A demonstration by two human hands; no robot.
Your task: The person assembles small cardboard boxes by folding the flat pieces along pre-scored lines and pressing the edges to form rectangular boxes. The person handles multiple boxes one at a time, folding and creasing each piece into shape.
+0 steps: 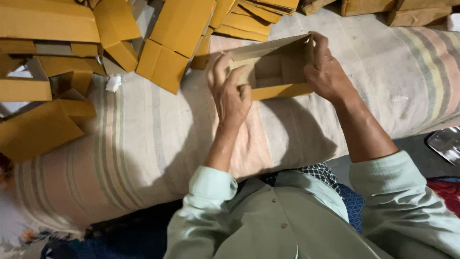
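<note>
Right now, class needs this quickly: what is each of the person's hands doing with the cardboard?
Left hand: closed on the near left end of the open cardboard box.
Right hand: gripping the box's right end, fingers over its edge.

From where I sit, a striped cloth point(143, 144) in pale beige, grey and pink spreads across the middle of the frame. Folded yellow-brown cardboard boxes point(57, 52) pile up at upper left and along the top edge. A small white scrap point(113, 83) lies beside them. A metal tray point(446, 144) shows at right edge.
</note>
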